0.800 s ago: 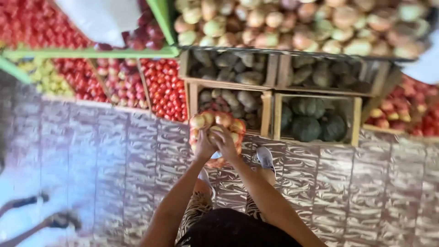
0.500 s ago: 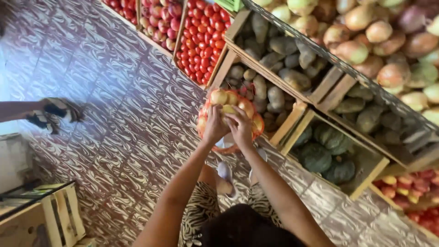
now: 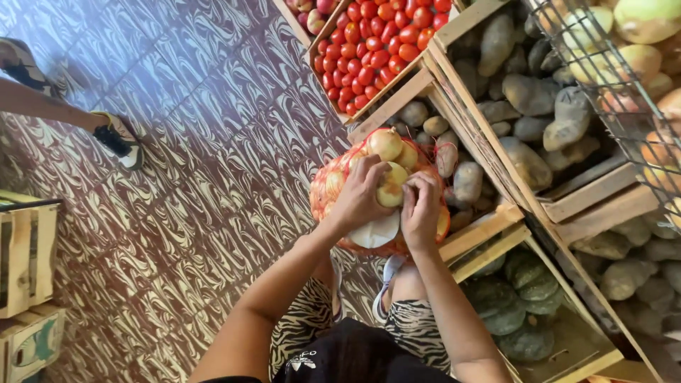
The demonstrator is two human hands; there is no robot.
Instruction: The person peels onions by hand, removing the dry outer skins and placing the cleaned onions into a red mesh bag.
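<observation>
Swirl-patterned tile floor (image 3: 184, 142), wooden crates (image 3: 489, 234)

A greengrocer's shop or market stall: slanted wooden crates (image 3: 489, 152) hold loose tomatoes (image 3: 376, 42), brown tubers (image 3: 525, 92) and dark green squash (image 3: 521, 305), a wire basket (image 3: 610, 85) carries pale fruit, and all of it stands on a patterned tiled floor (image 3: 191, 163).

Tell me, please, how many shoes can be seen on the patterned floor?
3: one dark shoe at the left on another person's foot, another at the top left edge, and a pale shoe under the net bag. Others may be hidden.
</observation>
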